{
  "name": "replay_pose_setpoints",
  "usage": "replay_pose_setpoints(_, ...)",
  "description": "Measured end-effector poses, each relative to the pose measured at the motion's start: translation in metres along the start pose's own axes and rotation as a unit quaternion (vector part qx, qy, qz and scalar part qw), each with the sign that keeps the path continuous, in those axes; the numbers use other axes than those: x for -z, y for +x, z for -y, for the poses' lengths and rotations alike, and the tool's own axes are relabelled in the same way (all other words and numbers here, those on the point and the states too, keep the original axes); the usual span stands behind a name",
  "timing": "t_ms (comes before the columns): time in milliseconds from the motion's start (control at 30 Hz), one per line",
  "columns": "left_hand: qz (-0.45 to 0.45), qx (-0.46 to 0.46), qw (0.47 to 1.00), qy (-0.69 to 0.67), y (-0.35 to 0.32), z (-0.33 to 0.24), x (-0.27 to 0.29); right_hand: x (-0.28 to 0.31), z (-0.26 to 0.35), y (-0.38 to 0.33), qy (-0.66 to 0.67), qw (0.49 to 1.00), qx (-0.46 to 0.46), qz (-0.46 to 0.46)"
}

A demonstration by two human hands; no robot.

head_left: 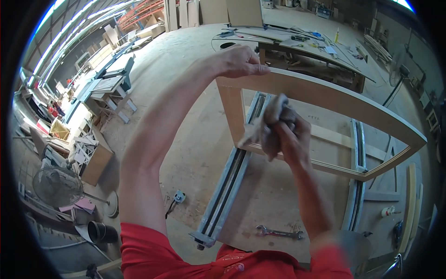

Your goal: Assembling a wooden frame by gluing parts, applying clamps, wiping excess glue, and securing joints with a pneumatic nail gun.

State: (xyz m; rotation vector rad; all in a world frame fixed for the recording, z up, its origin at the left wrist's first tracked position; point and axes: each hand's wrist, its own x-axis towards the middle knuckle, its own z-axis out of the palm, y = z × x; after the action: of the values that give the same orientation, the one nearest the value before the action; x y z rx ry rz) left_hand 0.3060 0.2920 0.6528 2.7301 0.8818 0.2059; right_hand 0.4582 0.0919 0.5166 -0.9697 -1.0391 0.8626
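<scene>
— Where are we?
— I'm wiping the wooden frame [325, 97], held up over the metal rails [227, 181]. Left hand [239, 61] clamps its top corner; right hand [283, 132] is bunched around a rag [269, 121].
— Next?
— Probably working along the lower rail of the frame, keeping my grip steady.

the frame [325, 95] under the left hand [241, 61] is pale wood, smooth and matt, with a clean flat face. the right hand [290, 135] grips a rag [269, 123] of grey-brown cloth, soft and crumpled, dull in look. the long rails [232, 174] below are grey metal with a slight shine and dark grooves. the spanner [278, 232] on the floor is bare metal, a little glossy. the floor [186, 93] looks like rough, dusty concrete. the workbench [302, 46] behind is matt wood. the sleeves [153, 251] are red cloth.
</scene>
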Motion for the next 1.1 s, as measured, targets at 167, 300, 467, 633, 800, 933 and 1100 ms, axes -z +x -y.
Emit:
replay_pose_setpoints(167, 0.018, -0.029, 0.998, -0.056, 0.007, 0.013, 0.006, -0.084, -0.025, 0.058, -0.175, 0.978, 0.108, -0.032)
replay_pose_setpoints(300, 0.004, -0.021, 0.997, -0.078, 0.023, 0.011, 0.007, -0.121, -0.044, 0.086, -0.302, 0.933, 0.133, -0.146)
replay_pose_setpoints(467, -0.012, -0.030, 0.999, -0.040, 0.032, 0.014, 0.016, -0.150, -0.057, 0.104, -0.248, 0.940, 0.123, -0.200)
replay_pose_setpoints(633, -0.033, -0.032, 0.998, -0.031, 0.042, 0.018, 0.002, -0.168, -0.069, 0.109, -0.144, 0.973, 0.067, -0.166)
replay_pose_setpoints(800, -0.057, -0.036, 0.996, -0.059, 0.036, 0.033, 0.006, -0.160, -0.043, 0.112, 0.052, 0.989, 0.014, -0.137)
replay_pose_setpoints(933, -0.031, -0.046, 0.998, -0.019, 0.040, 0.023, 0.011, -0.161, -0.090, 0.100, -0.106, 0.973, 0.043, -0.203)
replay_pose_setpoints(1100, -0.040, -0.036, 0.997, -0.051, 0.040, 0.035, 0.002, -0.172, -0.064, 0.111, -0.035, 0.986, -0.022, -0.163)
